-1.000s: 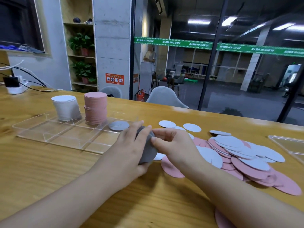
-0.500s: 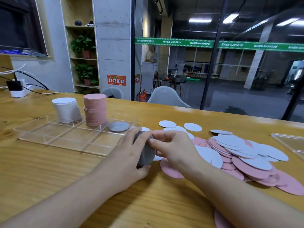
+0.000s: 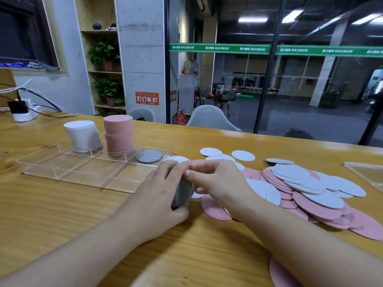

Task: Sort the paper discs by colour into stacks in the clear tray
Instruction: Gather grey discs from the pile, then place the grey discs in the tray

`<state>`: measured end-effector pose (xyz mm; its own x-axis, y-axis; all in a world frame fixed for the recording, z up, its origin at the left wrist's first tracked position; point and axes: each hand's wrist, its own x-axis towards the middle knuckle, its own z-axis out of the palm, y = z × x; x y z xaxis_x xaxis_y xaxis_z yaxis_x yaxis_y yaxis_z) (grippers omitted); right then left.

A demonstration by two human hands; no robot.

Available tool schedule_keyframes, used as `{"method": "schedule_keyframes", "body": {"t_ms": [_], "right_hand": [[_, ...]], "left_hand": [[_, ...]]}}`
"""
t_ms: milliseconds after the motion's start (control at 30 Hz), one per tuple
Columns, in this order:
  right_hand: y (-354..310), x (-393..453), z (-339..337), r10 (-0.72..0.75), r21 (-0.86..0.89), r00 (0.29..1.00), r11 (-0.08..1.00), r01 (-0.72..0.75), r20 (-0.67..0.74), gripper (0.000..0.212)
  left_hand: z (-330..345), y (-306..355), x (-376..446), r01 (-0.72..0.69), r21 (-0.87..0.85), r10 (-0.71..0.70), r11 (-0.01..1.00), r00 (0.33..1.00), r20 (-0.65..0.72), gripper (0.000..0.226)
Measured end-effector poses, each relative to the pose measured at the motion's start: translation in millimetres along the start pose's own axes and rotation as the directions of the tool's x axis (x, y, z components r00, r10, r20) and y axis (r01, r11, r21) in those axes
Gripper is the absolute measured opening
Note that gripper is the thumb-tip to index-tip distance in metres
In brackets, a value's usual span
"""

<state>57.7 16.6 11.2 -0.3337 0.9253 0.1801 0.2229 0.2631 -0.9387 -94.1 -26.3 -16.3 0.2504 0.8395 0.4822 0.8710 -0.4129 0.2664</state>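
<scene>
Since a second ago we have kept our left hand [image 3: 163,195] curled round the bundle of grey discs [image 3: 183,192], held on edge, but our right hand [image 3: 217,181] has shifted: its fingertips [image 3: 189,172], which pinched the bundle's right face lower down, now meet our left fingers at the bundle's top edge. Both hands have drifted slightly toward the far side of the wooden table [image 3: 62,212], nearer the clear tray [image 3: 87,172].

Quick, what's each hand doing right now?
Left hand: holds the grey discs upright.
Right hand: fingertips pinch the same grey discs' top edge.
</scene>
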Motion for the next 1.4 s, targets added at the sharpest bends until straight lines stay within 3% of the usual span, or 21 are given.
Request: {"method": "schedule_keyframes", "body": {"t_ms": [200,333,500,600,733,800,867,1133,1400], "right_hand": [[-1,1,-2,0.022,0.019,1.0,1.0,-0.022,0.003,0.02],[-5,0,-5,0.02,0.048,0.997,0.999,-0.023,0.074,0.003],[-17,3,-15,-0.027,0.05,0.991,0.999,0.021,0.134,0.015],[-11,6,-29,-0.124,-0.351,0.99,0.926,0.14,0.066,0.023],[3,8,-46,-0.17,-0.765,0.977,0.609,0.208,0.13,0.034],[14,11,-48,-0.135,-0.865,0.975,0.452,0.219,0.176,0.041],[22,13,-46,-0.053,-0.896,0.982,0.401,0.188,0.182,0.048],[30,18,-44,0.051,-0.923,0.979,0.346,0.168,0.197,0.057],[33,19,-44,0.031,-0.918,0.98,0.355,0.174,0.198,0.057]], "left_hand": [[0,-3,6,0.07,-0.056,-0.07,0.996,0.998,-0.001,0.083],[-8,-4,6,0.072,-0.052,-0.073,0.996,0.997,-0.019,0.077],[-28,-9,18,0.105,-0.019,-0.106,0.994,0.992,-0.062,0.075],[-44,-23,34,0.2,0.003,-0.199,0.98,0.976,-0.092,0.072],[-64,-47,60,0.381,-0.001,-0.379,0.925,0.921,-0.088,0.073],[-69,-56,75,0.436,0.016,-0.434,0.9,0.899,-0.057,0.071],[-71,-64,89,0.454,0.048,-0.454,0.89,0.891,-0.004,0.067],[-52,-84,127,0.376,0.232,-0.435,0.897,0.843,0.315,0.067],[-48,-88,141,0.364,0.304,-0.472,0.88,0.74,0.48,0.05]]}}
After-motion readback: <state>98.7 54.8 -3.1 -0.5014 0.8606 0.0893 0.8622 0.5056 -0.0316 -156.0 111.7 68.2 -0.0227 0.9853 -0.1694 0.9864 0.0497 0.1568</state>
